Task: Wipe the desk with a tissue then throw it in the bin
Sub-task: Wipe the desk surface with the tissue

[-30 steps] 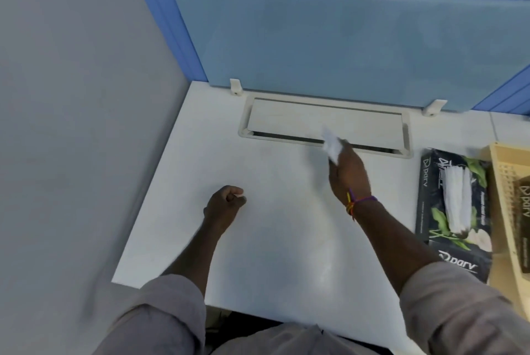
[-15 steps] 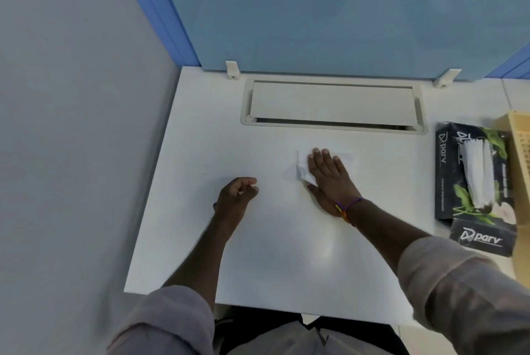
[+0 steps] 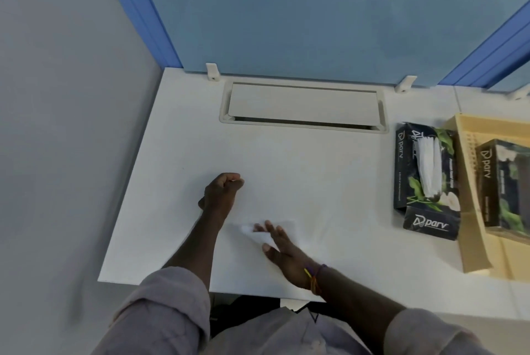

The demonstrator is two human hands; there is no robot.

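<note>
Low in the frame's centre, my right hand (image 3: 282, 251) lies flat, fingers spread, pinning the tissue (image 3: 259, 235) to the desk (image 3: 329, 182). Thin, limp, near weightless; likely tears if dragged hard. Best bunched from its middle. Left hand (image 3: 222, 191) loosely fisted, holding nothing visible.

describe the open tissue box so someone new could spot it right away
Start from the white desk and look along its right side, beside the yellow tray. The open tissue box lies flat on the desk itself. Unlike the matching black box in the tray, white tissues show through its top slot.
</note>
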